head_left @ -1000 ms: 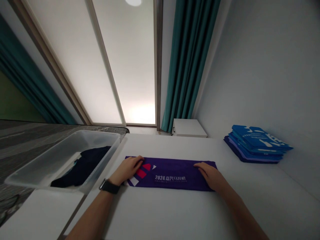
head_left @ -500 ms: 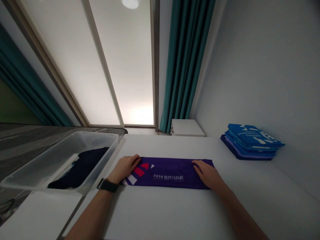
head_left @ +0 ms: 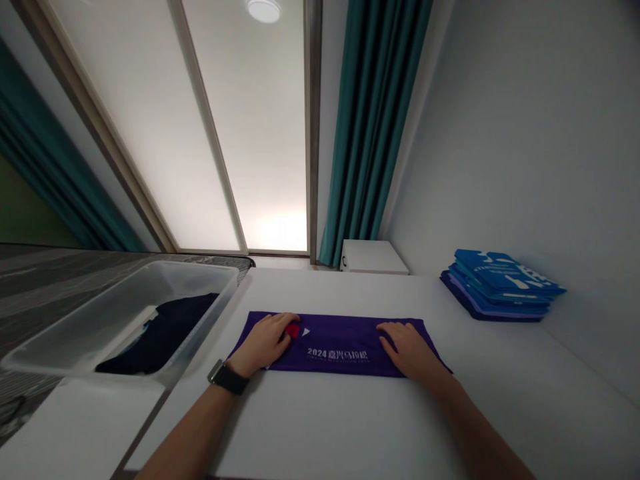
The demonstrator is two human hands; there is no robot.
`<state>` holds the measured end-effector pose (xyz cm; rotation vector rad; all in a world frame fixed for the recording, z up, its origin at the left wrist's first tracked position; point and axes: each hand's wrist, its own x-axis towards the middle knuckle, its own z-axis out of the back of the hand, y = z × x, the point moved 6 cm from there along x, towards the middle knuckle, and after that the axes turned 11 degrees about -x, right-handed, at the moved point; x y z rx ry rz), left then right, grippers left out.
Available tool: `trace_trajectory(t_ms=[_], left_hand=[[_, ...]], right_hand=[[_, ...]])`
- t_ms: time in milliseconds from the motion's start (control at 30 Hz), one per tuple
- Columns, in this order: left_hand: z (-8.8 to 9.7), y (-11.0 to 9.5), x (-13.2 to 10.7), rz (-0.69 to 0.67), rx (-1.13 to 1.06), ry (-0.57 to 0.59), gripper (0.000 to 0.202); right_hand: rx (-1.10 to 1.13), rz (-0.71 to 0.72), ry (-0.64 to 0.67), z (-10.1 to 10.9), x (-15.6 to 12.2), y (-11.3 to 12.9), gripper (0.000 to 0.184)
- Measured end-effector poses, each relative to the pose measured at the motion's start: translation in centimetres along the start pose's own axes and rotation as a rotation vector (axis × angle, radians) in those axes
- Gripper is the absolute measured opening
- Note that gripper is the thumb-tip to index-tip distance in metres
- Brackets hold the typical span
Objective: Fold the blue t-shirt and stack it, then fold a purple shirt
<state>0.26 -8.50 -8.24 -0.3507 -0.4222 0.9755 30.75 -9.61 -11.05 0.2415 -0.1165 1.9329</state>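
Observation:
A folded purple shirt (head_left: 345, 337) with white lettering and a red and white print lies flat in front of me as a wide strip. My left hand (head_left: 267, 340), with a dark watch (head_left: 227, 377) on its wrist, rests on the left part of the shirt, covering much of the print. Its fingers lie over the cloth near the far edge. On the right part rests my right hand (head_left: 411, 350), fingers spread and lying on the fabric. Purple cloth flares out past both hands toward the near corners.
The shirt lies on a white table (head_left: 330, 427). At the back right, against the wall, sits a stack of folded blue and purple clothes (head_left: 500, 287). A translucent plastic bin (head_left: 197, 272) holding dark clothing (head_left: 165, 337) stands on the left. Beyond the table is a white cabinet (head_left: 375, 256).
Both hands have moved inward over the shirt, the left one more, hiding more of the red print. Purple cloth now shows outside each hand at the near corners.

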Motion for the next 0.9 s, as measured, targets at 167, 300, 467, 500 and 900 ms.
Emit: trace_trajectory(t_ms=[167,300,467,500,900], left_hand=[[0.1,0.1,0.1,-0.037,0.026,-0.015,0.034],[-0.1,0.3,0.1,-0.033,0.049,-0.003,0.032],[0.0,0.6,0.0,-0.027,0.038,0.001,0.032],[0.0,0.6,0.0,-0.029,0.032,0.001,0.032],[0.2,0.4,-0.1,0.0,0.045,-0.006,0.031]], right_hand=[[0.125,-0.015,0.068,-0.6,-0.2,-0.3,0.043],[0.166,-0.054,0.113,-1.0,-0.4,-0.7,0.043],[0.156,-0.052,0.12,-0.9,-0.2,-0.8,0.042],[0.158,-0.042,0.12,-0.9,-0.1,-0.8,0.041],[0.177,-0.069,0.042,0.4,0.2,-1.7,0.039]])
